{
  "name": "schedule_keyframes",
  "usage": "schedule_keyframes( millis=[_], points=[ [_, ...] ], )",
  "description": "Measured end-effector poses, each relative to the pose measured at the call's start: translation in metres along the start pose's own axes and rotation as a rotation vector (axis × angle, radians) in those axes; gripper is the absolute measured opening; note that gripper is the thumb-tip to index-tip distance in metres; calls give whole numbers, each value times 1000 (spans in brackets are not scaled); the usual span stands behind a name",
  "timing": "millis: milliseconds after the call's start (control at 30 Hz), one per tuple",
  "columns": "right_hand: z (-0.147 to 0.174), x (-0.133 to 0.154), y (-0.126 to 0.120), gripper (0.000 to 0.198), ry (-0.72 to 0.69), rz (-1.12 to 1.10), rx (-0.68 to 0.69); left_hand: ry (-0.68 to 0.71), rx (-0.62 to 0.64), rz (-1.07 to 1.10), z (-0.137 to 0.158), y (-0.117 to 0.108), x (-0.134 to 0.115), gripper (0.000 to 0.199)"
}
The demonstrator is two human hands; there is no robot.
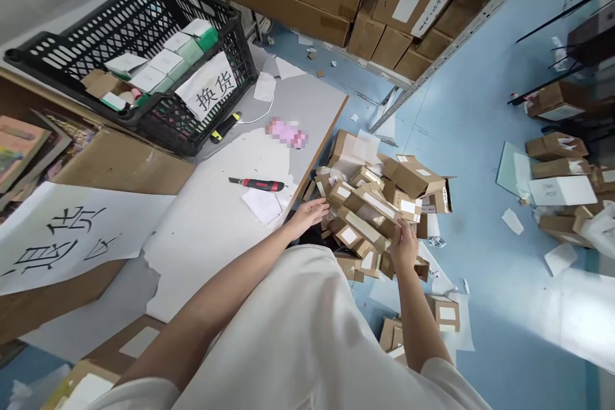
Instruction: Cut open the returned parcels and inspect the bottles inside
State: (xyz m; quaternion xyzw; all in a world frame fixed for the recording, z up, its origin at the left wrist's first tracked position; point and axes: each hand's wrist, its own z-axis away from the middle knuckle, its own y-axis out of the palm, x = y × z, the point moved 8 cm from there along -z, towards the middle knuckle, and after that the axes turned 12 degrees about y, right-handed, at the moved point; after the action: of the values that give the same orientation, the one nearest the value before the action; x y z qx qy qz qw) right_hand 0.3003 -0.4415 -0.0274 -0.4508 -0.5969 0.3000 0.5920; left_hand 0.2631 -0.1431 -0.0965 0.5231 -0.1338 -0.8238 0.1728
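Note:
A brown cardboard box (366, 210), long and narrow with pale labels or tape along it, is between my hands above a heap of other boxes. My left hand (310, 215) is at its left end, fingers pinching near the corner. My right hand (405, 245) grips the opposite end, with the thumb and fingers closed about the edge. Beneath it lies a pile of cardboard boxes (416, 176), some of them opened, so the held box's lower outline is hard to make out. A black and red utility knife (257, 184) lies on the table left of my hands.
The white-topped table (206, 218) carries a black crate (189, 131) of small boxes, a yellow and black cutter (225, 127) and a blurred pink item (287, 132). Metal shelving (398, 106) with cartons stands ahead. Cartons (557, 147) and paper scraps litter the blue floor at right.

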Motion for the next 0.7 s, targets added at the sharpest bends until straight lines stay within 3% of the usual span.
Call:
schedule_keyframes(
  millis=[100,200,267,367,467,533,633,700],
  points=[
    [-2,33,26,40,-91,-13,152,33,-41,-70,-3,-8,-14,53],
    [-8,79,60,40,-203,-54,334,101,-148,-125,3,-31,-34,58],
    [-12,119,85,40,-326,-68,456,167,-268,-136,18,-61,-47,61],
    [-9,189,126,39,-566,-24,660,236,-537,-146,66,-128,-52,62],
    [10,257,170,38,-784,128,829,238,-886,-194,147,-196,-30,61],
    [34,298,194,44,-938,215,892,166,-1099,-205,203,-222,-2,61],
    [84,336,225,69,-1168,342,913,26,-1265,-97,251,-227,42,64],
    [114,339,244,82,-1267,463,908,-10,-1244,-7,247,-219,58,62]
  ],
)
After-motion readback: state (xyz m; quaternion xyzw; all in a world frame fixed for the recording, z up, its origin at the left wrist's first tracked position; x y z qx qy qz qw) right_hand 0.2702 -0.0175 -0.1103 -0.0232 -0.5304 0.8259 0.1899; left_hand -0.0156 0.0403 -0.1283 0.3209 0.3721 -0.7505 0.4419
